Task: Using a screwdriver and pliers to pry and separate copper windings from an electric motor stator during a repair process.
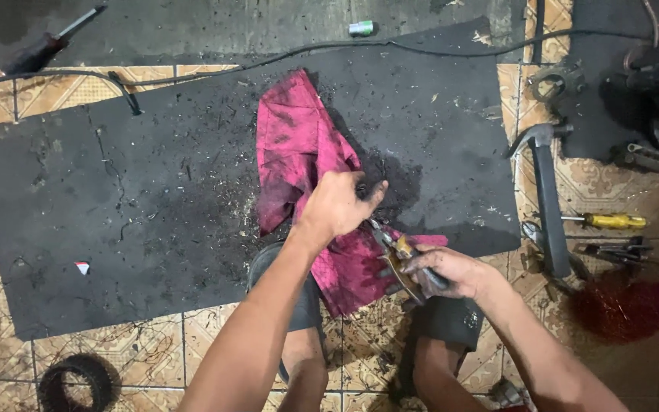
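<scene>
Here, the right hand point(451, 271) is clenched round the handles of pliers point(398, 255), whose long axis points up-left toward the left hand point(337, 204). That hand pinches a small dark part point(361, 187) over the magenta rag point(299, 152) near the black mat's point(116, 191) near edge.

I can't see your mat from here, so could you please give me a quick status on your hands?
Left hand pinching a small dark part. Right hand gripping pliers, jaws toward the part. Magenta rag underneath on the black mat. Nothing in between.
</scene>
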